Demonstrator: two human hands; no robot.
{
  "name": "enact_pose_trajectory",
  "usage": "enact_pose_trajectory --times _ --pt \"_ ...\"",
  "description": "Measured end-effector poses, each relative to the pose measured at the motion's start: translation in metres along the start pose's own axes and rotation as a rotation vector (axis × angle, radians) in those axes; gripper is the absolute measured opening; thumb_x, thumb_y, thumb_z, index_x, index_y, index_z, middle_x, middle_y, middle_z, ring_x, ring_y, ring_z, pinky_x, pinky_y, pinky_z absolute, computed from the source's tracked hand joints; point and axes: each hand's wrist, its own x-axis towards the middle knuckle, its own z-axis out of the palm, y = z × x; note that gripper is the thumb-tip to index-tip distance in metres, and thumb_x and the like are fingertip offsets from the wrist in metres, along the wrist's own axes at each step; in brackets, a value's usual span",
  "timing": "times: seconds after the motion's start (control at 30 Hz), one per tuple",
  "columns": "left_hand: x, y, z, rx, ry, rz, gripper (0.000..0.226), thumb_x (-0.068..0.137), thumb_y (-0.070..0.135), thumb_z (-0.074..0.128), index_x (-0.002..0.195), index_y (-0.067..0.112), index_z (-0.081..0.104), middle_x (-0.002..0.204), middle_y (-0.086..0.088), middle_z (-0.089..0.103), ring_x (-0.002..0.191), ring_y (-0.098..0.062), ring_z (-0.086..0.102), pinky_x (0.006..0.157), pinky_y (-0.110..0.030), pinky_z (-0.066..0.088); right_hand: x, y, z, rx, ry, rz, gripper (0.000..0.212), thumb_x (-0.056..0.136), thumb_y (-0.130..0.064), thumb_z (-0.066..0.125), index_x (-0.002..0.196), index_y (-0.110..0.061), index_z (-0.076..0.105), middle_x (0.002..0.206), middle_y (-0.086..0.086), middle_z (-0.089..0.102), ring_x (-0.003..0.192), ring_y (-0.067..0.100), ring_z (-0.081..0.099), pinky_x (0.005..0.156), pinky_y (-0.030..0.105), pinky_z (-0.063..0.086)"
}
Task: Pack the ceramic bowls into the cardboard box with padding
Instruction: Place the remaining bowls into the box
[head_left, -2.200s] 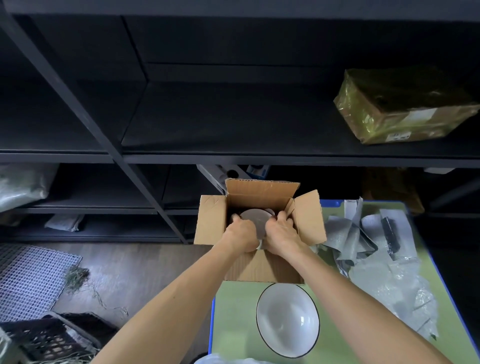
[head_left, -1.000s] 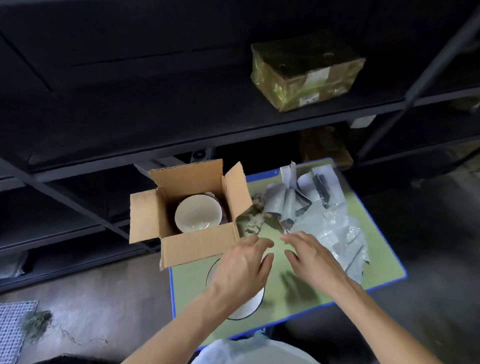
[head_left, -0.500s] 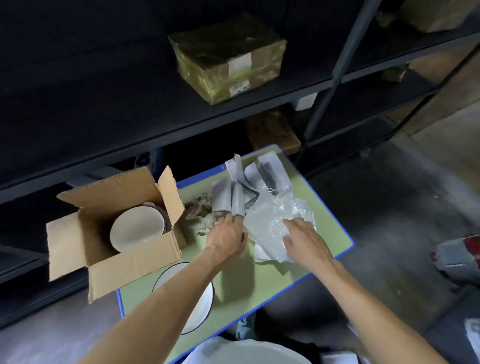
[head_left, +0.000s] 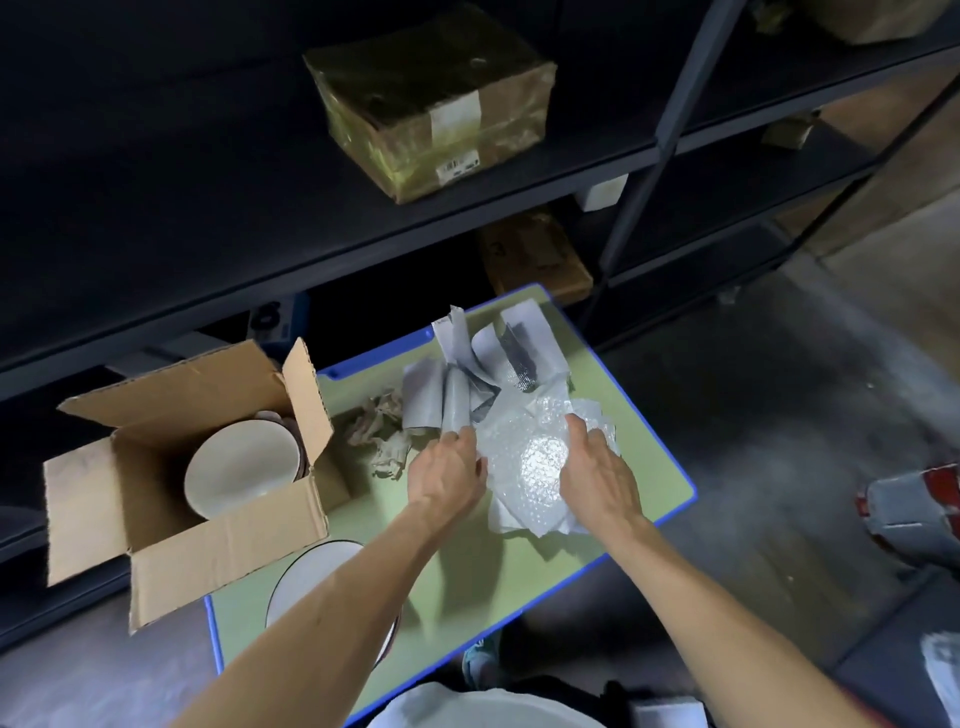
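Dark metal shelving (head_left: 363, 234) runs across the back, with a taped parcel (head_left: 431, 98) on the upper shelf. Below it stands a green table (head_left: 644, 457) with a blue edge, on a grey concrete floor (head_left: 779, 415).

Cardboard box (head_left: 218, 561): at the table's left end, flaps open, and it looks to hang partly past the table edge. A cream bowl (head_left: 244, 470) lies tilted inside, mouth facing the camera. Another rim peeks out behind it, too hidden to say more.

Second bowl (head_left: 306, 577): white with a dark rim, on the table just in front of the box. The left forearm covers most of it.

Padding is piled at the table's far right:
- grey foil sheets (head_left: 467, 384) at the back, curled and folded
- crumpled brown paper (head_left: 379, 431) between the sheets and the box
- bubble wrap (head_left: 535, 462) nearest the person, lying flat

Left hand (head_left: 447, 478): back up, at the bubble wrap's left edge. Its fingers are bent down and the tips are hidden, so I can't tell whether it pinches the wrap or the grey sheet beside it.

Right hand (head_left: 597, 478): palm down on the right side of the bubble wrap. The fingers are mostly stretched out and rest on the wrap, with no clear grip.
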Motion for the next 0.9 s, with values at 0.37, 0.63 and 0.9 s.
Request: enact_pose_trajectory --times 0.37,0.63,0.9 --pt "0.0 -0.004 -0.026 -0.418 0.027 0.014 0.054 0.093 0.06 0.049 0.135 0.026 0.044 0.116 0.001 0.061 0.1 -0.019 0.061 0.081 -0.033 0.049 0.002 0.0 -0.059 0.508 -0.007 0.0 0.028 0.092 -0.01 0.046 0.111 -0.026 0.06 0.104 -0.007 0.056 0.094 0.018 0.057 0.076 0.03 0.042" --pt "-0.022 -0.022 -0.055 -0.766 0.119 -0.143 0.034 0.088 0.051 0.065 0.115 0.035 0.052 0.081 0.005 0.061 0.067 -0.008 0.055 0.062 -0.025 0.043 0.007 -0.019 -0.075 0.785 -0.166 -0.017 0.014 0.088 -0.025 0.053 0.088 -0.015 0.062 0.063 -0.004 0.042 0.056 0.014 0.036 0.057 0.032 0.034" --pt "-0.055 -0.03 -0.074 -0.815 0.294 -0.208 0.03 0.096 0.037 0.053 0.067 0.027 0.054 0.06 0.018 0.058 0.052 -0.002 0.05 0.057 -0.027 0.042 0.004 -0.052 -0.074 0.914 -0.247 -0.086 0.033 0.094 -0.05 0.053 0.095 -0.017 0.061 0.071 -0.018 0.05 0.066 0.001 0.049 0.069 0.027 0.038"
